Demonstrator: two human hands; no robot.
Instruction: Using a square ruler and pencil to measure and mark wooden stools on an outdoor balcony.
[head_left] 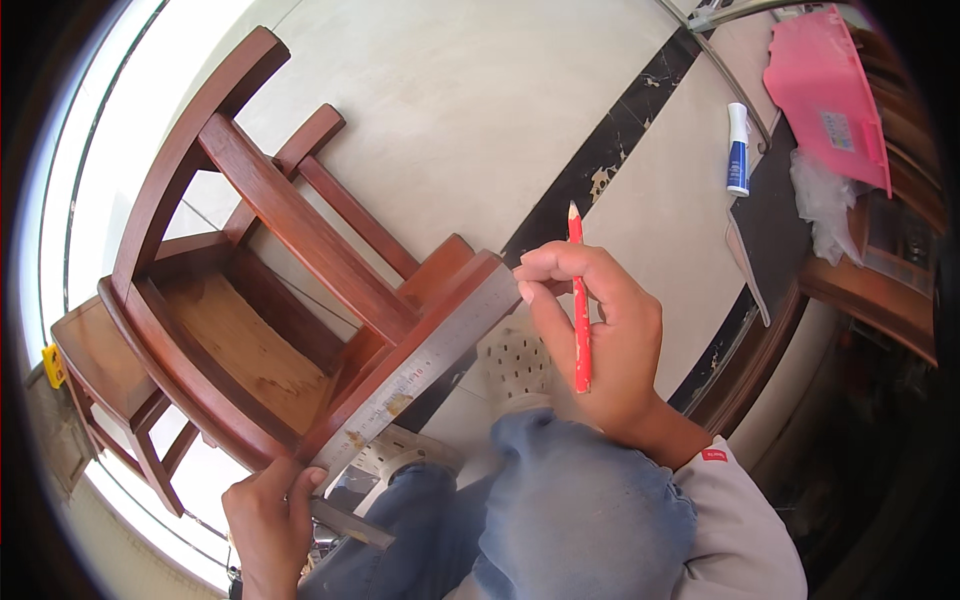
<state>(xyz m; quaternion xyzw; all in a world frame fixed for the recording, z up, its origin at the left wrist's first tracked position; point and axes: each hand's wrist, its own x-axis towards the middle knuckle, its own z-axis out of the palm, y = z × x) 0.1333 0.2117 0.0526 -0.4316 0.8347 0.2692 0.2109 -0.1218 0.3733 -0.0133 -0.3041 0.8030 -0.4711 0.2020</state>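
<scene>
A reddish-brown wooden chair (285,225) lies tipped over in front of me, its seat underside and legs showing. Along one of its legs runs a metal carpenter's square (430,358), its long blade flat against the wood. My left hand (265,515) grips the square and the chair at their lower corner, where the square's short arm sticks out. In my right hand (625,345) a red pencil (581,345) with worn paint stands tip up, tucked among the fingers. The thumb and forefinger of that hand pinch together at the far end of the blade.
Another wooden stool or chair (108,345) stands at the left. A white-and-blue bottle (738,150) is at the upper right, beside a pink plastic container (825,95) and a clear plastic bag (822,200). Below are my knees in jeans (585,500) and a perforated shoe (515,365).
</scene>
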